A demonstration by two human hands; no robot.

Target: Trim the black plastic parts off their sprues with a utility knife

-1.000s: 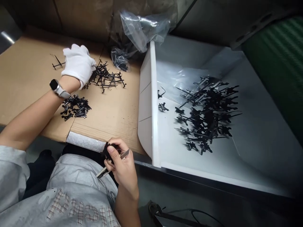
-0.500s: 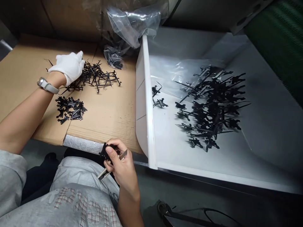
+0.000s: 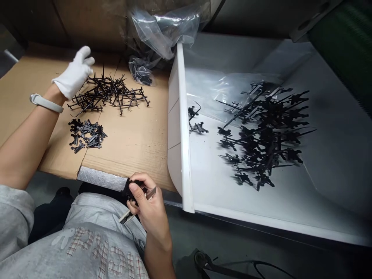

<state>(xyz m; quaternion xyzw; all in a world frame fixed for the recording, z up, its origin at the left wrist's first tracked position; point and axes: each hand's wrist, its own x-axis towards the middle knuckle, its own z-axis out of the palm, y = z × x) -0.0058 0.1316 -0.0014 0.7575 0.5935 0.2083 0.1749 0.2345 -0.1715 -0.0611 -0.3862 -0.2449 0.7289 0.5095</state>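
Observation:
My left hand [image 3: 73,73], in a white glove, hovers over the left end of a pile of black plastic sprue frames [image 3: 109,93] on a cardboard sheet [image 3: 130,143]; its fingers are loosely spread and hold nothing that I can see. Below that pile lies a smaller heap of cut-off black parts [image 3: 86,134]. My bare right hand [image 3: 147,205] rests near my lap at the cardboard's front edge, closed around a small metal cutter [image 3: 136,205] and a small black part [image 3: 129,188].
A white tray [image 3: 181,155] to the right holds many black sprue frames [image 3: 264,131] on clear plastic film. A crumpled clear plastic bag [image 3: 162,27] with a few black parts sits at the back. Cables lie on the floor at the bottom.
My left hand has lifted off the sprue pile and moved left and up, its fingers opening. The right hand has hardly moved.

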